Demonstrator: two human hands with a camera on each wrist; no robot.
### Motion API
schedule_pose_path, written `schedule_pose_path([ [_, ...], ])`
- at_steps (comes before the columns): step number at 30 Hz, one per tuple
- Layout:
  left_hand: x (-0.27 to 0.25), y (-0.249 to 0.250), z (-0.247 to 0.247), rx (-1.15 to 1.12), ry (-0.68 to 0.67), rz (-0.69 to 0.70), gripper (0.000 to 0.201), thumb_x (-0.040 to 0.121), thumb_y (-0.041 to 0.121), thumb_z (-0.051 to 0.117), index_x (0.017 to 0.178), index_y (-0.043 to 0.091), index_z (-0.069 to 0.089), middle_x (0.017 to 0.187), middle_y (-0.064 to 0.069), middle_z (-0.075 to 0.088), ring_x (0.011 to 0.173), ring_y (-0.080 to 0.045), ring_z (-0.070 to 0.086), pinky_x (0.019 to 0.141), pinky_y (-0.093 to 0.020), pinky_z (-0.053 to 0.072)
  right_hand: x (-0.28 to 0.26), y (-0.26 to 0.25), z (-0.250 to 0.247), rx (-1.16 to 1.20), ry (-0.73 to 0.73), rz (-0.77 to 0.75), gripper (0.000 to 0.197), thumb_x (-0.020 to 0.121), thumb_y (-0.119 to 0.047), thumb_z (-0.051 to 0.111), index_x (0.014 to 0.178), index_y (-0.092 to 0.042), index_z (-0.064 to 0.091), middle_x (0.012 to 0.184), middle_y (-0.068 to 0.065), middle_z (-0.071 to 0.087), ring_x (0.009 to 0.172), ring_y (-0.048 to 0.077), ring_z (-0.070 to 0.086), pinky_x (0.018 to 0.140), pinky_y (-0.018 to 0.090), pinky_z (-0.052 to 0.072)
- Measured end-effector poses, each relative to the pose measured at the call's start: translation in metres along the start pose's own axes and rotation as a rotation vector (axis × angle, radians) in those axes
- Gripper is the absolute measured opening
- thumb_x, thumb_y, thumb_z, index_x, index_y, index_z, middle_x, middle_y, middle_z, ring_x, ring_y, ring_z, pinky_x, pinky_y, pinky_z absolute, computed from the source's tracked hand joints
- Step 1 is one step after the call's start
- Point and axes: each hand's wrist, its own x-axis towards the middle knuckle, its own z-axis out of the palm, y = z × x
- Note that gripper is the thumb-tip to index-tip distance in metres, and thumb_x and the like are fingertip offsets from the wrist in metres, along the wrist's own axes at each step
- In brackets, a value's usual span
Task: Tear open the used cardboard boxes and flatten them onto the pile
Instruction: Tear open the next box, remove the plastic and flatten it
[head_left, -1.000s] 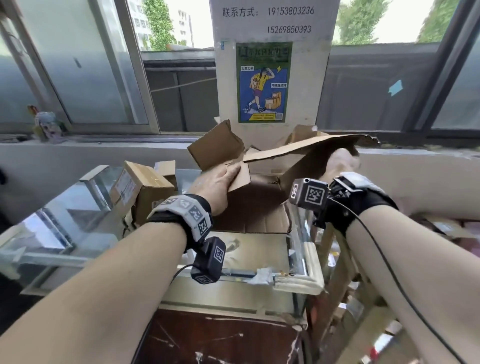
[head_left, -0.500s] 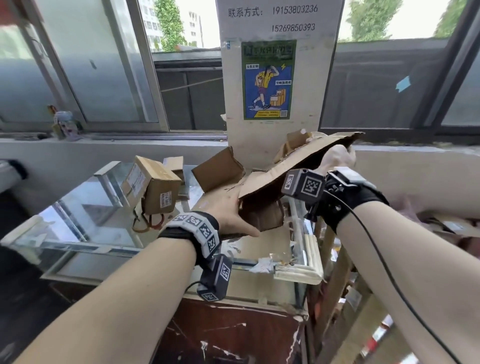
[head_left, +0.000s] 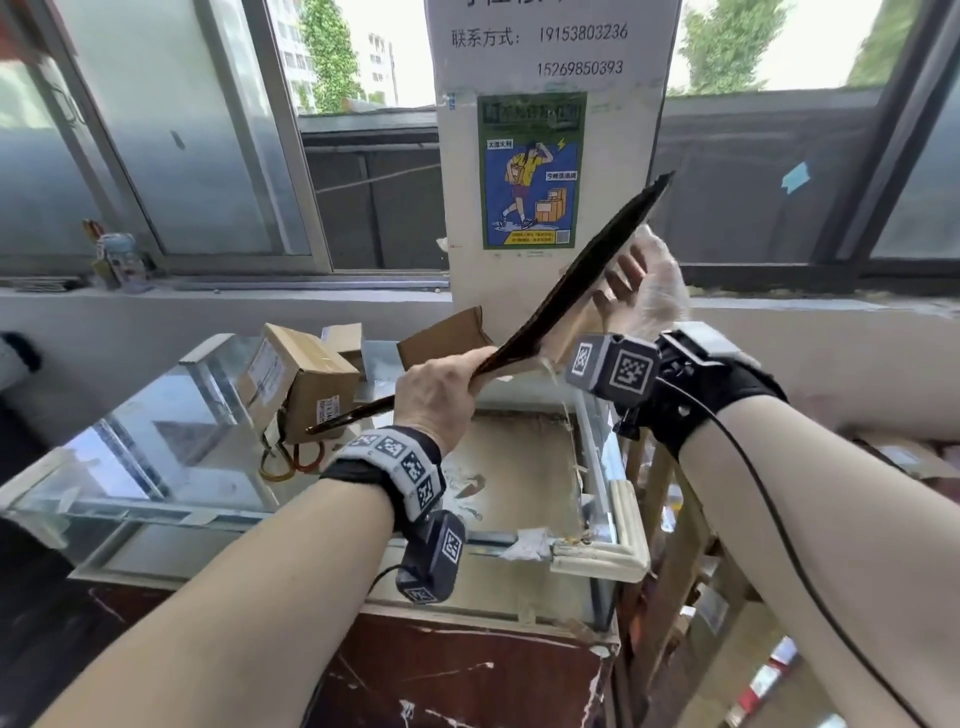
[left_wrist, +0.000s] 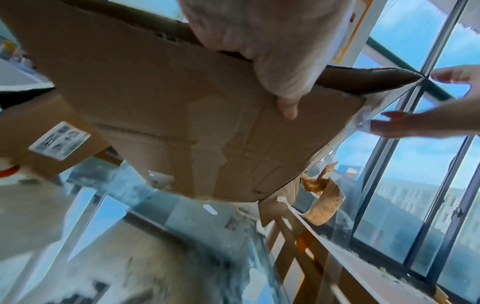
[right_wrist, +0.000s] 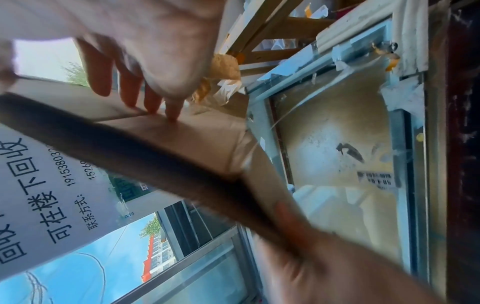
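Note:
A flattened brown cardboard box is held up in the air, edge-on and tilted steeply up to the right, in front of the pillar. My left hand grips its lower part; in the left wrist view the fingers curl round the edge of the cardboard box. My right hand is spread beside the upper part, and its straight fingertips touch the cardboard's face. A small closed box with labels sits on the glass case to the left.
The glass case stands on a dark cabinet below my arms. A loose cardboard flap lies at its back. A pillar with a poster rises behind. Wooden frames and clutter fill the right. A bottle stands on the window ledge.
The cardboard has come up off the glass case and tipped from nearly flat to steep and edge-on. My right hand has let go of its top edge and spread open.

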Motion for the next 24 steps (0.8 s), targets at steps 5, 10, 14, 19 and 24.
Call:
schedule_pose_path([
  [5, 0.051, -0.009, -0.032, -0.117, 0.155, -0.201, 0.026, 0.093, 0.031, 0.055, 0.115, 0.022, 0.065, 0.098, -0.013, 0.07, 0.093, -0.036, 0.061, 0.076, -0.036, 0.043, 0.012, 0.022, -0.006, -0.553, -0.07, 0.008, 0.055, 0.087, -0.041, 0.061, 0.136, -0.019, 0.048, 0.135, 0.003, 0.053, 0.126, 0.023, 0.048, 0.106, 0.046, 0.038],
  [10, 0.098, -0.032, -0.068, -0.686, 0.297, -0.439, 0.024, 0.082, 0.029, 0.066, 0.095, 0.01, 0.069, 0.094, -0.011, 0.072, 0.093, -0.03, 0.066, 0.087, -0.041, 0.052, 0.018, 0.043, -0.009, -0.845, -0.173, 0.007, 0.078, 0.089, -0.035, 0.063, 0.151, -0.024, 0.017, 0.155, 0.006, 0.028, 0.139, 0.024, 0.033, 0.114, 0.041, 0.027],
  [14, 0.11, -0.046, -0.078, -0.969, 0.237, -0.578, 0.014, 0.088, 0.018, 0.066, 0.102, 0.017, 0.066, 0.103, 0.0, 0.068, 0.094, -0.013, 0.061, 0.088, -0.026, 0.049, 0.02, 0.049, -0.002, -1.193, -0.139, 0.009, 0.083, 0.085, -0.048, 0.059, 0.151, -0.035, 0.011, 0.155, 0.009, 0.024, 0.139, 0.033, 0.029, 0.115, 0.044, 0.024],
  [19, 0.105, -0.081, -0.061, -1.033, -0.109, -0.79, 0.014, 0.083, 0.026, 0.071, 0.094, 0.02, 0.065, 0.111, -0.004, 0.068, 0.1, -0.023, 0.063, 0.095, -0.048, 0.049, 0.013, 0.051, -0.001, -1.472, -0.105, -0.017, 0.076, 0.09, -0.044, 0.054, 0.151, -0.032, 0.01, 0.159, 0.014, 0.001, 0.145, 0.036, 0.0, 0.116, 0.046, 0.005],
  [24, 0.079, -0.108, -0.012, -0.918, -0.555, -1.028, 0.02, 0.092, 0.03, 0.061, 0.086, 0.011, 0.06, 0.07, -0.011, 0.071, 0.078, -0.031, 0.061, 0.088, -0.047, 0.05, 0.008, 0.072, -0.013, -1.741, -0.294, 0.018, 0.066, 0.09, -0.04, 0.055, 0.147, -0.021, 0.029, 0.154, 0.017, 0.024, 0.143, 0.033, 0.017, 0.115, 0.04, 0.013],
])
